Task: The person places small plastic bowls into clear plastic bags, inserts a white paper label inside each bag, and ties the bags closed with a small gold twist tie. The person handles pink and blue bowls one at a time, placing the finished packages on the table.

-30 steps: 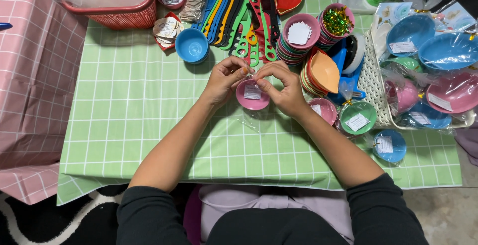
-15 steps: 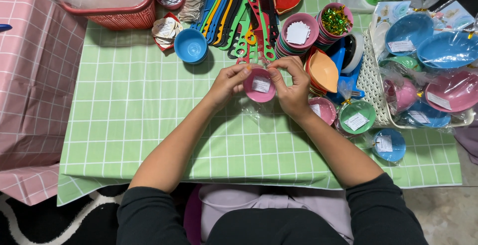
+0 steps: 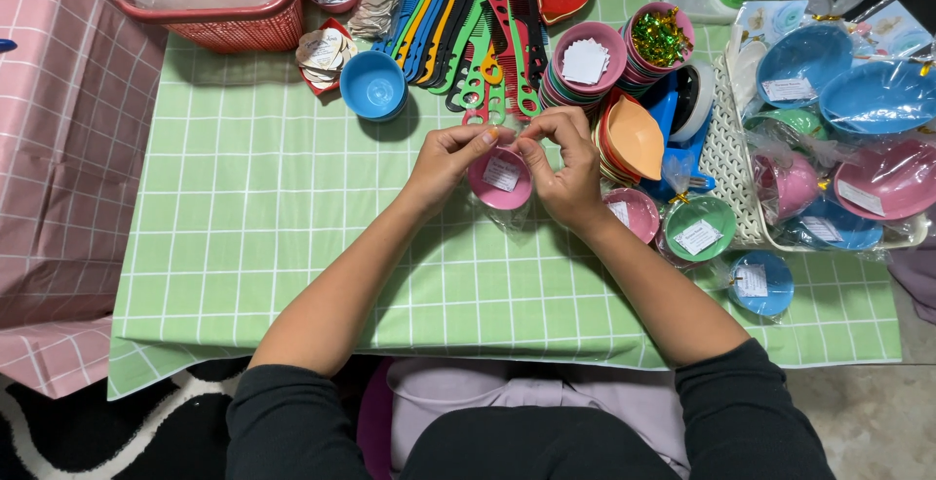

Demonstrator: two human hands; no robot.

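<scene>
My left hand (image 3: 447, 156) and my right hand (image 3: 565, 163) meet over the green checked tablecloth (image 3: 263, 236). Between them they hold a small pink bowl (image 3: 500, 180) with a white paper label inside, wrapped in a clear plastic bag. The fingertips of both hands pinch the bag's top together just above the bowl's far rim. The bag's loose lower part hangs under the bowl and is hard to make out.
Beyond the hands lie several coloured combs (image 3: 458, 22), a blue bowl (image 3: 373, 85), stacks of pink bowls (image 3: 583, 69) and an orange bowl (image 3: 634, 137). Bagged bowls (image 3: 698, 229) lie to the right beside a white basket (image 3: 731, 163). A red basket (image 3: 234, 17) stands far left.
The hands lifted the pink bowl slightly away from me and turned it, and the fingertips came together above its rim, gathering the bag.
</scene>
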